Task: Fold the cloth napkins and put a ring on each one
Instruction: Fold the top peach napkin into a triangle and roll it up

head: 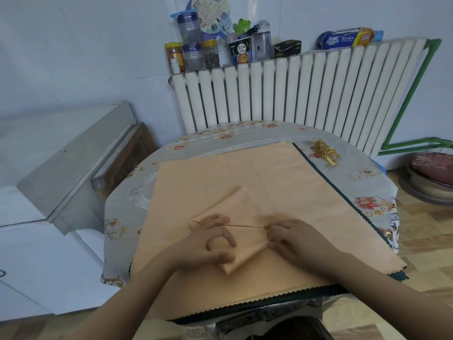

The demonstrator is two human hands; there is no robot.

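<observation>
The light around me is soft, even and cool, with a bluish cast on the wall far beyond my hands; I can't tell its source. My left hand (215, 239) and right hand (291, 238) throw only faint, short shadows onto the cloth beneath them. My left fingertips look slightly smeared with motion. Glare glints off the glossy tablecloth (367, 192) out past my right hand. The wide lens bends straight lines near the edges, and my forearms closest to me swell large and soft

The far half of the flat peach napkin (245, 173) lies bare, giving open passage toward the gold rings (327, 152); the radiator (294, 89) closes the far side.
</observation>
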